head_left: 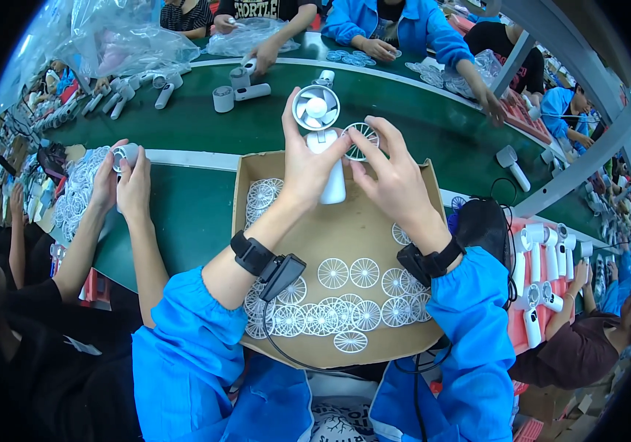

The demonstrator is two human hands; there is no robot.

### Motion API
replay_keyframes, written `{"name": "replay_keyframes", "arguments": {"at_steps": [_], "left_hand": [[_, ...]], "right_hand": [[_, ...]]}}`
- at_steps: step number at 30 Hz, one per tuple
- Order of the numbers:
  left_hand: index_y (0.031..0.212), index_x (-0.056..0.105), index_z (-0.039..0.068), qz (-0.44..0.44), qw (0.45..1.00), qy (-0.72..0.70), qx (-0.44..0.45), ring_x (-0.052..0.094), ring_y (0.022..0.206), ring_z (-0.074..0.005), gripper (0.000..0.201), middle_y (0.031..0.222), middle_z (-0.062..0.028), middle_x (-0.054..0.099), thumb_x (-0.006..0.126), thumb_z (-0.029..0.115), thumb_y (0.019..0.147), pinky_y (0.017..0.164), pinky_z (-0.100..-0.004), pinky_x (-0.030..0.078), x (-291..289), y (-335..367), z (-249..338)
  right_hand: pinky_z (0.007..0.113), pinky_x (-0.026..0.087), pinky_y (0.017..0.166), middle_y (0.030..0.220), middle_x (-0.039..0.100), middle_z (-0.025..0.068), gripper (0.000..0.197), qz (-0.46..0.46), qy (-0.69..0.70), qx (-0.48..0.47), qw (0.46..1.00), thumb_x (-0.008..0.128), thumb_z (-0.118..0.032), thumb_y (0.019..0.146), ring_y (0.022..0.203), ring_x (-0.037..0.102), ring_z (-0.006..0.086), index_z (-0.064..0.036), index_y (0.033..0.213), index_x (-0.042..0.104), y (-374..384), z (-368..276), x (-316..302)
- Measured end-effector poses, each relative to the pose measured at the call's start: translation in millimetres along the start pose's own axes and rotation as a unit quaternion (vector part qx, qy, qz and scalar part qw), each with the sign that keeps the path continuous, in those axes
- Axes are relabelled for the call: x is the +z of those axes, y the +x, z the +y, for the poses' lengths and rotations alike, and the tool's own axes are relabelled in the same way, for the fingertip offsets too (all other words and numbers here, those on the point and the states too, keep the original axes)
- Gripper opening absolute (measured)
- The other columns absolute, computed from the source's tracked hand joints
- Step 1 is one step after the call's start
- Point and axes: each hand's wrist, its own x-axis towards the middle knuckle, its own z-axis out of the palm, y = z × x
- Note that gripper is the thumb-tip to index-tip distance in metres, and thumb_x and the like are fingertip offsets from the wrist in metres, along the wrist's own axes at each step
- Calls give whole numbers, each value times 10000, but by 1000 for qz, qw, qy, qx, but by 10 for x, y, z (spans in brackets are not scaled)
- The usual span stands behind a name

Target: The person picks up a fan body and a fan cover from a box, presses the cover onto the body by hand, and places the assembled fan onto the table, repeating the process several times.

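My left hand [302, 168] is wrapped round a white handheld fan [334, 186], its round head upright with the blades facing me. Between the fingertips of my right hand [396, 180] is a white spoked fan grille [362, 151], just right of the fan head and apart from it. My left thumb reaches close to the grille's edge; I cannot tell whether it touches. Below both hands stands an open cardboard box [367, 228], with many loose grilles [332, 273] lying flat or overlapping, mostly along its near side.
Beyond the box runs a green conveyor [197, 129] carrying several fans [240, 88]. At left, a person's hands [133, 188] hold a fan part beside a pile of white rings [79, 191]. A pink tray [522, 295] of fans stands right, near a black bag [481, 228].
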Motion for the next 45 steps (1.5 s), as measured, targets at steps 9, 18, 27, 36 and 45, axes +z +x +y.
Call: {"name": "replay_keyframes", "arguments": {"at_steps": [9,18,27,36,45], "left_hand": [[1450,130,149,-66,991,100,-65,598,1009,-255,790,1239,-163,491,617,34,838,819,-349,519,-12,-14,-89],[1450,161,170,-121,955,269,18,607,1029,-378,736,1171,-238,568,592,92,859,820,-407,507,49,-90,-167],[1450,161,170,-120,962,246,-15,618,1010,-365,749,1159,-230,576,602,91,850,810,-398,513,68,-110,-187],[1451,154,172,-117,962,248,-2,633,961,-354,764,1116,-223,591,609,88,844,773,-395,522,68,-115,-211],[1448,142,187,-159,965,201,-59,653,706,-223,756,999,-184,603,584,61,848,581,-330,533,82,-128,-128]], "right_hand": [[336,501,838,1164,554,133,426,62,35,49,996,757,-62,692,991,573,254,-50,1103,643,23,83,-71],[331,500,842,1152,576,130,382,75,33,36,996,766,-72,689,999,563,251,-47,1060,678,22,61,-51],[341,502,836,1150,585,137,378,56,11,20,998,763,-76,692,1008,559,269,-54,1060,681,30,60,-89],[362,492,843,1154,588,136,351,55,-8,12,998,754,-79,702,1034,552,292,-49,1044,683,16,32,-100],[370,489,845,1177,579,133,292,21,-20,-8,1000,724,-72,726,1046,543,307,-80,1017,700,26,60,-139]]}}
